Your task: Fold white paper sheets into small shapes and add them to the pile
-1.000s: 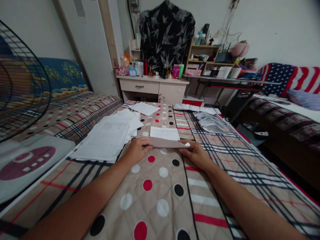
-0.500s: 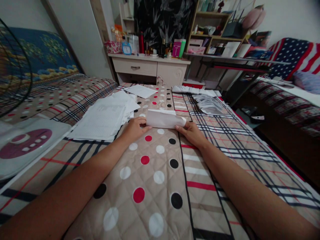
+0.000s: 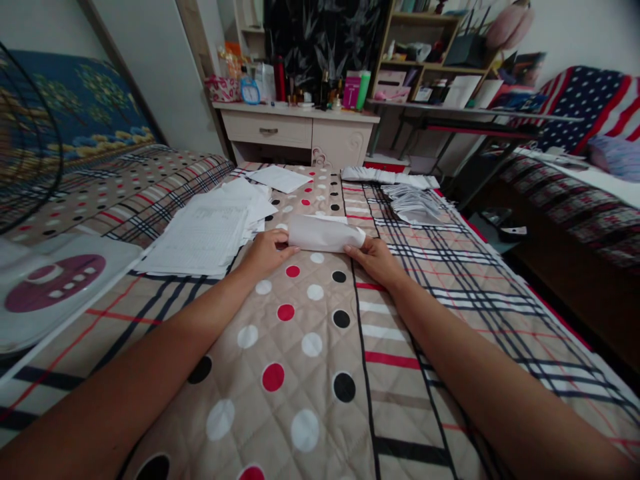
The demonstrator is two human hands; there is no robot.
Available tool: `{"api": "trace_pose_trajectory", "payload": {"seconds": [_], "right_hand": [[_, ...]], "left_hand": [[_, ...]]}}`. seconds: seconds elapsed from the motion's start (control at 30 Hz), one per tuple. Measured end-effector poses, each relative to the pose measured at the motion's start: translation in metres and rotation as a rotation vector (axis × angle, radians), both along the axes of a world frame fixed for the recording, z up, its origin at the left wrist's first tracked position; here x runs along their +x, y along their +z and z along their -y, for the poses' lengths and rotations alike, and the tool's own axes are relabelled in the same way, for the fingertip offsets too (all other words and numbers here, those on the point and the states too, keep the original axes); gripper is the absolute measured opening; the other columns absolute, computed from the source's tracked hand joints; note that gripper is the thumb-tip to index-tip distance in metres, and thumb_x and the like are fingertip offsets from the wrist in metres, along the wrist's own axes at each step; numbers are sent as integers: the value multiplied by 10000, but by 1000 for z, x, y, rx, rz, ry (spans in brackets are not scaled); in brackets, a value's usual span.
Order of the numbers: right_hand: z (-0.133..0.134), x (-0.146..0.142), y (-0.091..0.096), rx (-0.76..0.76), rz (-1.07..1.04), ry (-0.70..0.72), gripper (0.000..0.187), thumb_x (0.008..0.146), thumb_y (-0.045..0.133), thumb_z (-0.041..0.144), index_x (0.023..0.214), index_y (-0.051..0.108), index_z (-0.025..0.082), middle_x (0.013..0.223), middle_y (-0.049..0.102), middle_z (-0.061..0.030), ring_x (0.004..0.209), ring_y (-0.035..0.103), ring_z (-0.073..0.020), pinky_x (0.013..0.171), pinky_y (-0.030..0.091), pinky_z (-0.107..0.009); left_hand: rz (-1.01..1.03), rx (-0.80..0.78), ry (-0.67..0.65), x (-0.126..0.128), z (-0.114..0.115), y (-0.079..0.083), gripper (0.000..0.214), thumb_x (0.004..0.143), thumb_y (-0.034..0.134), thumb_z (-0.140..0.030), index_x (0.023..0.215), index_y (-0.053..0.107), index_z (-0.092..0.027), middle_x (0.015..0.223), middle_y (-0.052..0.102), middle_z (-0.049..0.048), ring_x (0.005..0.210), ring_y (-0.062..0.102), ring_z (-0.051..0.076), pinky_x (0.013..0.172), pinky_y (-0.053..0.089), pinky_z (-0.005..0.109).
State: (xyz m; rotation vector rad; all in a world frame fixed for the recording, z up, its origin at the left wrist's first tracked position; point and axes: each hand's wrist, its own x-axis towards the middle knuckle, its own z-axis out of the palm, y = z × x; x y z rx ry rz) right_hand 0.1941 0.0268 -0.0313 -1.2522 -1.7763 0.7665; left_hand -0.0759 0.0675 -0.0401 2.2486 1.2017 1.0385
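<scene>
A white sheet of paper, folded over along its near edge, lies across the middle of the patterned bedspread. My left hand pinches its left end between thumb and fingers. At its right end, my right hand grips the paper the same way, thumb on the near side. Left of my left hand rests a loose stack of printed sheets. Beyond my right hand lies a fanned pile of folded papers, with a long row of folded papers behind it.
A single sheet lies farther back. At the left sits a plastic bag with a purple print, near a black wire fan guard. A white dresser stands beyond the bed; a metal-framed table is at the back right.
Both hands keep hold of the folded paper in nearly the same pose. The whole view has shifted slightly, with little else different.
</scene>
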Motion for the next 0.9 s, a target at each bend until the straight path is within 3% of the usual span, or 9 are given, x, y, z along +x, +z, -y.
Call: {"api": "trace_pose_trajectory", "payload": {"seconds": [0.13,0.3,0.9], "right_hand": [[-1,0,-2,-6,31,-38,346,826,599,453,893,717,135,879,734,-80,815,644,-229,727,512,-317],[-1,0,-2,-8,12,-24,347,830,607,413,1010,709,134,996,739,-87,901,653,-241,835,506,-355],[-1,1,-1,20,73,-20,329,828,609,434,916,731,141,922,738,-79,817,651,-215,761,503,-320]], "left_hand": [[6,-3,-2,1,1,1,144,772,667,-284,713,679,-153,844,672,52,750,605,164,695,471,286],[-5,15,12,0,1,1,148,772,670,-295,729,689,-154,847,676,50,757,608,169,702,469,291],[39,-37,-12,0,1,0,167,783,661,-313,744,709,-158,897,697,59,825,634,183,764,496,306]]}}
